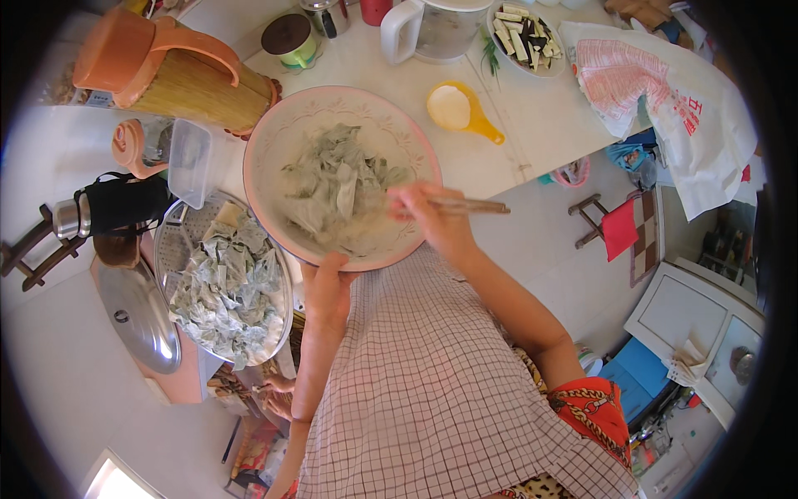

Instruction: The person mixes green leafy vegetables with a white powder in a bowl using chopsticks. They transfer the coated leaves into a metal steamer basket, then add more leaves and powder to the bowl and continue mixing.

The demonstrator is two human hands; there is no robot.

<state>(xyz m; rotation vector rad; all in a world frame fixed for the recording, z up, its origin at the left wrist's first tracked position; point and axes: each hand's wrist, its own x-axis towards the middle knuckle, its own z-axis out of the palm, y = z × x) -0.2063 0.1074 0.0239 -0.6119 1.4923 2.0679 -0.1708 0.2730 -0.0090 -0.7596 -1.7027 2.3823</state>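
A large enamel basin (341,100) with a pink rim holds leafy greens (346,181) coated in pale flour. My left hand (328,284) grips the basin's near rim, thumb over the edge. Over the basin's right side, my right hand (430,215) is closed around wooden chopsticks (477,206); their tips are blurred among the greens. To the basin's left, a perforated metal steamer tray (181,243) bears a heap of floured leaves (227,293) and partly shows a pale cloth. A yellow scoop (481,121) of white flour rests on the counter to the right of the basin.
Behind the basin stand an orange-topped thermos jug (199,87), a lidded green cup (293,43) and a clear pitcher (446,31). A plate of cut eggplant (530,65) and a white plastic bag (679,106) lie farther right. A metal lid (140,318) is at left; another person's hands (277,396) show below the tray.
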